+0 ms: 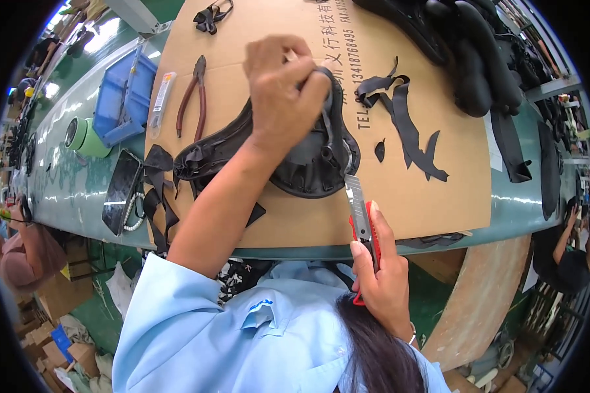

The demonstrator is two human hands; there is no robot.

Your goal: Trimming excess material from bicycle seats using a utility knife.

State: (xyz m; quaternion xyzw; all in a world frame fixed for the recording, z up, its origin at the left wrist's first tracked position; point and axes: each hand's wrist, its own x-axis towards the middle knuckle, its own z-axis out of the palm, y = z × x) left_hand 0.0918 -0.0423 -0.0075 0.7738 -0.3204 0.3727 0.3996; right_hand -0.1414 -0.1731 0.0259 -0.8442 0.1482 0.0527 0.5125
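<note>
A black bicycle saddle (308, 183) lies underside up on the cardboard, its dark cover folded over the rim. My left hand (285, 98), slightly blurred, is closed above the saddle's far part, and a black strip of cover material (328, 118) runs up into its fingers. My left forearm hides part of the saddle. My right hand (383, 281) grips a red utility knife (364, 229), its broad blade out and pointing away from me. The blade's tip is at the saddle's right near edge; whether it touches cannot be told.
Pliers with red handles (193, 98), a clear blade case (162, 98) and black offcuts (406, 121) lie on the cardboard (439, 203). A blue bin (121, 98), a green round container (85, 136) and a phone (122, 190) are left. Black saddles (469, 52) crowd the far right.
</note>
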